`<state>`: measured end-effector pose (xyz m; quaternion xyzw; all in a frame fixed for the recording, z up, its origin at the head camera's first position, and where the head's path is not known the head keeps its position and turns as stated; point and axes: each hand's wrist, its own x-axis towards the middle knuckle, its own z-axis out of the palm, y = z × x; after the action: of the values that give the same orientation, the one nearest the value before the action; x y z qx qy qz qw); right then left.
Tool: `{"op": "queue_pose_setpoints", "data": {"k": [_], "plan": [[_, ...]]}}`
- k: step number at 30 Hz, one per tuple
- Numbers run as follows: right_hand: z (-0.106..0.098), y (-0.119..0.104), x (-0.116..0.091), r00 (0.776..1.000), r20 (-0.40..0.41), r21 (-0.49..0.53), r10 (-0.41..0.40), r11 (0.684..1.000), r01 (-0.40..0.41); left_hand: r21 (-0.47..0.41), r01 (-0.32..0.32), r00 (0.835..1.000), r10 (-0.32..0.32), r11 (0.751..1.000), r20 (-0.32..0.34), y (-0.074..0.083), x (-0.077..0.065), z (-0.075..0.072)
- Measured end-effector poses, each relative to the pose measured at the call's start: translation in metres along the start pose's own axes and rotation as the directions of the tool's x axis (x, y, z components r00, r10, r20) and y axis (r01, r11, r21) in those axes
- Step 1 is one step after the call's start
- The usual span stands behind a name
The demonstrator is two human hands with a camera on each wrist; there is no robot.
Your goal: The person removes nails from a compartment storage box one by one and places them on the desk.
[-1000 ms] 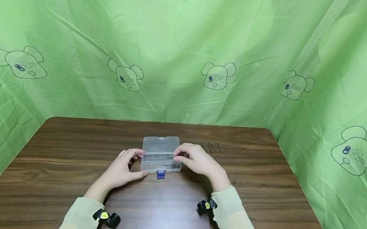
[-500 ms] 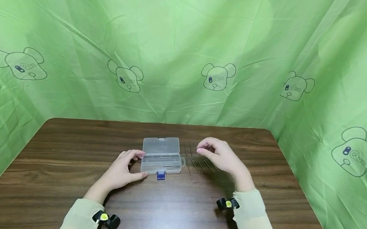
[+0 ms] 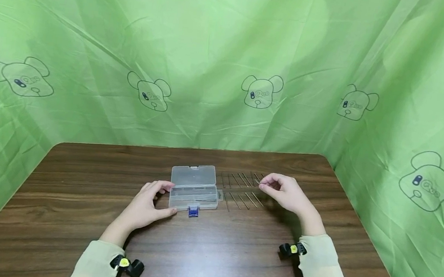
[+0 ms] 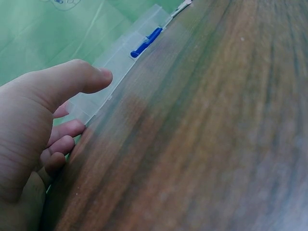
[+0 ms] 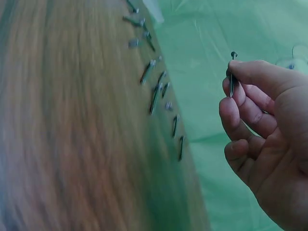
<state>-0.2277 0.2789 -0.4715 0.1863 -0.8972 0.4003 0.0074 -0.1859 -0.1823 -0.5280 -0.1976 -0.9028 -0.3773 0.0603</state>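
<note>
A clear plastic box (image 3: 194, 175) lies with its lid raised and a blue latch (image 3: 193, 211) at the front. My left hand (image 3: 145, 210) grips its left end, thumb at the front corner and a finger at the side. At least one thin nail (image 3: 206, 199) shows in the front compartment. To the right, my right hand (image 3: 286, 194) pinches a nail (image 5: 232, 86) between thumb and fingers, its head upward in the right wrist view. Just left of those fingers, more nails (image 3: 243, 179) lie in a back row and others (image 3: 250, 200) in a front row.
A small clear tab-like piece (image 3: 220, 195) lies against the box's right side. The brown wooden table (image 3: 200, 255) ends at a green cloth (image 3: 214, 64) hanging behind and at both sides.
My right hand has moved from over the box, where it held a nail, right to the loose nails, and now pinches one there. The left hand stays at the box.
</note>
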Motion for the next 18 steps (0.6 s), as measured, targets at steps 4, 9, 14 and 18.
{"op": "queue_pose_setpoints", "data": {"k": [4,9,14,18], "plan": [[-0.002,0.013,-0.002,0.998,-0.008,0.009,0.064,0.998,-0.064,0.003,0.014,1.0,-0.014,1.0,0.009,-0.001,0.0,-0.001],[0.0,0.025,-0.002,0.992,0.038,0.04,0.12,0.992,-0.121,0.002,0.019,1.0,-0.019,1.0,0.012,0.0,0.001,-0.002],[0.004,0.034,-0.005,0.99,0.061,-0.009,0.128,0.992,-0.128,0.003,0.02,1.0,-0.02,1.0,0.016,-0.001,0.001,-0.001],[0.007,0.036,-0.007,0.99,0.061,-0.014,0.124,0.992,-0.123,0.001,0.009,1.0,-0.009,1.0,0.011,0.0,0.001,-0.001]]}}
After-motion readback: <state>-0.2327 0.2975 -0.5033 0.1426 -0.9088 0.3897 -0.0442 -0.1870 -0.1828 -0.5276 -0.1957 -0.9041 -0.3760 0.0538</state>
